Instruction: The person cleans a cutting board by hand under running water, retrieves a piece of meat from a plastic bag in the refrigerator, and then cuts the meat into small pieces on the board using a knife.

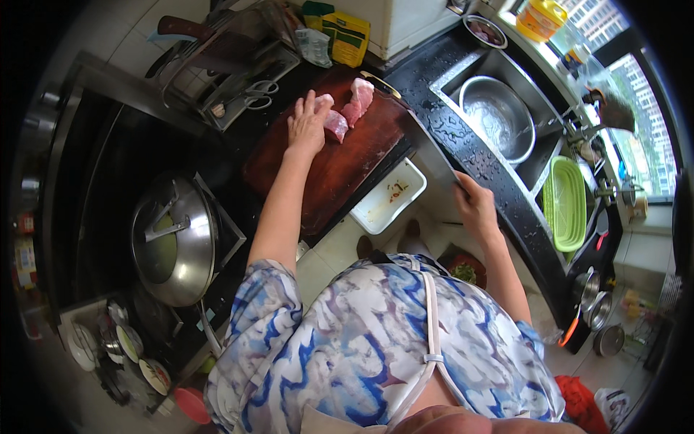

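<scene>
My left hand (307,123) lies over one piece of raw meat (336,125), its fingers spread and touching the meat's left end. A second piece of raw meat (359,103) lies just right of it on the reddish-brown wooden cutting board (347,168). In my right hand (477,203) is a cleaver (432,142), held by the handle. Its broad blade slants up and left, over the gap between board and sink counter, with the tip near the board's right corner. Below the board's near edge sits a white plastic container (389,196) with brown bits in it.
Scissors (261,95) lie on a metal tray left of the board. A lidded wok (173,241) stands on the stove. At right, a steel basin (497,120) and a green colander (565,203) sit at the sink. A metal bowl of meat (485,31) stands beyond it.
</scene>
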The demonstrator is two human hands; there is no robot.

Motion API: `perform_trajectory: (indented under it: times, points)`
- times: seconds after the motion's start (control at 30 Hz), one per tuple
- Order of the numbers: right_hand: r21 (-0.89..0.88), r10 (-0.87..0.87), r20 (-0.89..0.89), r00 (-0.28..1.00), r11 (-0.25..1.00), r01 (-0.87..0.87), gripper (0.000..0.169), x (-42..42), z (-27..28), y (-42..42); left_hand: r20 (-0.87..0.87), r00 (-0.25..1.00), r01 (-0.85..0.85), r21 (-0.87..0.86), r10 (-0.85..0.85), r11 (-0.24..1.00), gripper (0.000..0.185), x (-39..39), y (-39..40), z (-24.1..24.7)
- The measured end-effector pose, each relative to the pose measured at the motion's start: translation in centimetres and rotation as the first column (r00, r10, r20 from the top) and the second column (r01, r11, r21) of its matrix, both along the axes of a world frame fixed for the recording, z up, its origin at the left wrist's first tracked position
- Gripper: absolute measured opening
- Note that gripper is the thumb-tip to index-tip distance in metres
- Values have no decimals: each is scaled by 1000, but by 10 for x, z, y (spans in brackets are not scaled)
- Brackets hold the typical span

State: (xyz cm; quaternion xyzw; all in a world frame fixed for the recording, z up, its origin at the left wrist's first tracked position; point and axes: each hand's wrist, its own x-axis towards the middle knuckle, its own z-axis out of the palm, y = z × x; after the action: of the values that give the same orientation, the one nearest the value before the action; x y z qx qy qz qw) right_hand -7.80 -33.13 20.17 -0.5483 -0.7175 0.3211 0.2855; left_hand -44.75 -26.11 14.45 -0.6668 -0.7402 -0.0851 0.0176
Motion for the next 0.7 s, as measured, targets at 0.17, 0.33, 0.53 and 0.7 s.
perform_trajectory:
  times: [0.17, 0.33, 0.53, 0.7]
  points:
    - [-50, 116, 27, 993, 992, -115, 24, -41, -11, 70, -158, 984, 50, -202, -82, 978, 47, 0, 19, 11]
    - [-87, 186, 77, 980, 980, -179, 20, -35, -24, 117, -113, 994, -22, -246, -6, 969, 42, 5, 2, 39]
    - [-140, 259, -15, 966, 956, -258, 20, -21, -36, 157, 160, 940, -271, -180, 300, 946, 45, 52, 23, 47]
    - [-156, 322, -42, 946, 933, -325, 20, -26, -25, 170, 319, 919, -295, 171, 230, 940, 50, 90, 79, -24]
